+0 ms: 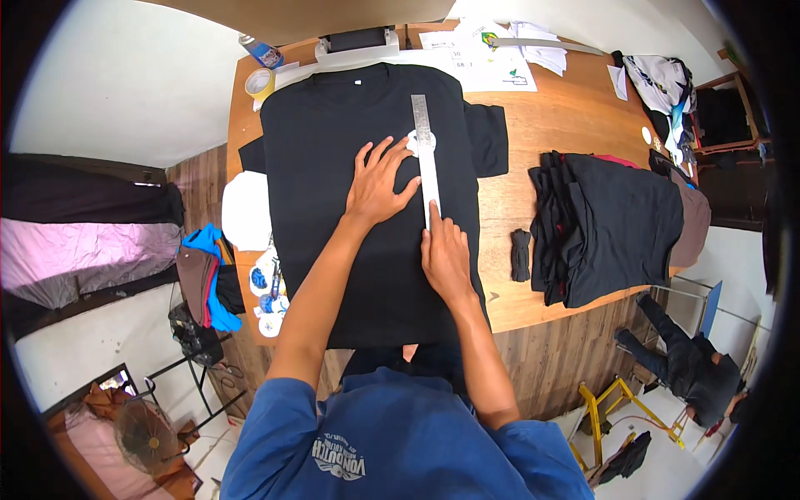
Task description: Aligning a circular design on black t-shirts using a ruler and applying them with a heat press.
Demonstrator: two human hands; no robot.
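A black T-shirt [333,250] lies spread flat on the wooden table, collar at the far side. A metal ruler [420,117] rests lengthwise on the right part of its chest, over a small round white piece [427,151]. My left hand [379,185] lies on the shirt with fingers apart, its fingertips touching the white piece and its thumb close to the ruler's left edge. At the ruler's near end, my right hand [448,257] grips it between thumb and fingers, the index finger stretched along it.
A stack of folded black garments [617,225] sits on the right of the wooden table [517,292], beside a small dark roll [520,255]. Tape [260,83], a spray can [265,53] and printed papers [492,62] are at the back. A person [696,367] is at the far right.
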